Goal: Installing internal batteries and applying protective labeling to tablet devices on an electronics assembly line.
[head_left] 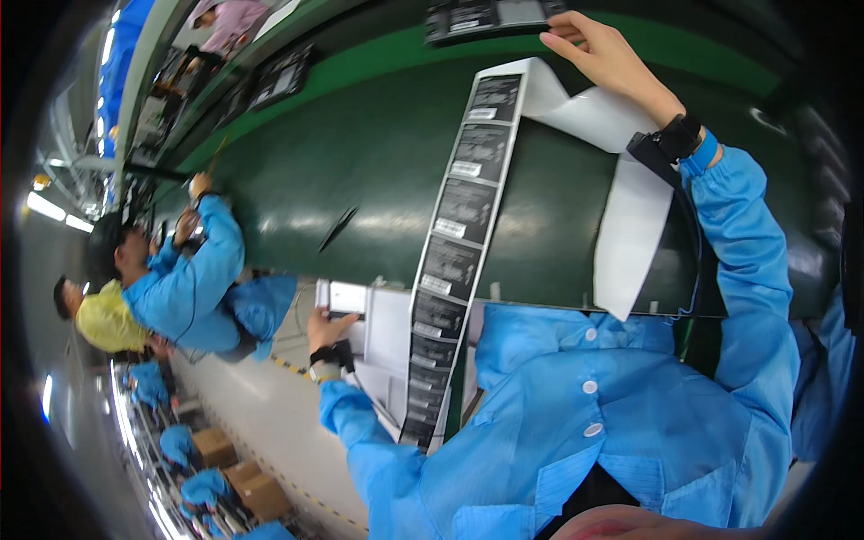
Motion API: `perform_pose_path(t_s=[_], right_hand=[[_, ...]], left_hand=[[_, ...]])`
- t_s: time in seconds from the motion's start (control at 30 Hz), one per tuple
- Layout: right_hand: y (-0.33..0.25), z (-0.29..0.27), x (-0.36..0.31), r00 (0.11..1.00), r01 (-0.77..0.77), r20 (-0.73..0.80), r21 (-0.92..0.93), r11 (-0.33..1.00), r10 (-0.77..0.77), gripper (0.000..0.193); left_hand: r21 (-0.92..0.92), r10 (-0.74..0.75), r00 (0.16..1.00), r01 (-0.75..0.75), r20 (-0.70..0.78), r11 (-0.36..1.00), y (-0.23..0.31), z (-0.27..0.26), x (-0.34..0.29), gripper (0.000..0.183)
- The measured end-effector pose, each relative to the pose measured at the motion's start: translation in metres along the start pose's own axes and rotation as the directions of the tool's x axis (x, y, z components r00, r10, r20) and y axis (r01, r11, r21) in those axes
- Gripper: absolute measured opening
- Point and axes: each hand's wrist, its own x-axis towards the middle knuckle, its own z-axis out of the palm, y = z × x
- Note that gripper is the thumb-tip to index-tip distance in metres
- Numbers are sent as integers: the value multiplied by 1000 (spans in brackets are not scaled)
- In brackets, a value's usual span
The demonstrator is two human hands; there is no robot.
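Note:
A long strip of black printed labels (465, 189) on white backing runs over the green work surface and hangs past its near edge. At the far end it folds into blank white backing (630, 225) that drapes back toward me. My right hand (598, 58) is stretched across the work surface, thumb and fingers apart, at the right end of a flat black rectangular device (490, 20). Below the near edge, my left hand (328, 331) has its fingers apart beside white sheets or boxes (382, 337). A small dark patch shows at its fingertips; I cannot make out what it is.
Black tweezers (337, 229) lie left of the strip on the green work surface (297, 202). More flat black devices (281, 76) sit at the far left. A co-worker in blue (193, 270) works at the left. Cartons (252, 486) stand along another line.

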Motion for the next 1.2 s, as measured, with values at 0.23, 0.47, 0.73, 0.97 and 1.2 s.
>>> perform_pose_path(t_s=[0.23, 0.47, 0.73, 0.97, 1.2], right_hand=[[-50, -103, -63, 992, -94, -54, 249, 964, 110, 27], [-104, -80, -127, 889, -291, 457, 604, 742, -23, 30], [-110, -20, -148, 696, -689, 716, 684, 240, -42, 55], [-86, -80, -181, 776, -621, 550, 750, 226, 310, 38], [-60, -129, -223, 757, -558, 299, 758, 338, 581, 37]], left_hand=[[35, 391, 917, -389, -74, 920, 54, -61, -23, 20], [-338, 588, 793, -604, -161, 722, 227, -122, -129, 13], [-899, 936, -179, -381, 302, 217, 468, 2, -133, 24], [-559, 969, -19, -820, 247, 126, 504, 43, -102, 34], [-253, 710, 554, -682, 434, 686, 476, 95, -22, 76]])
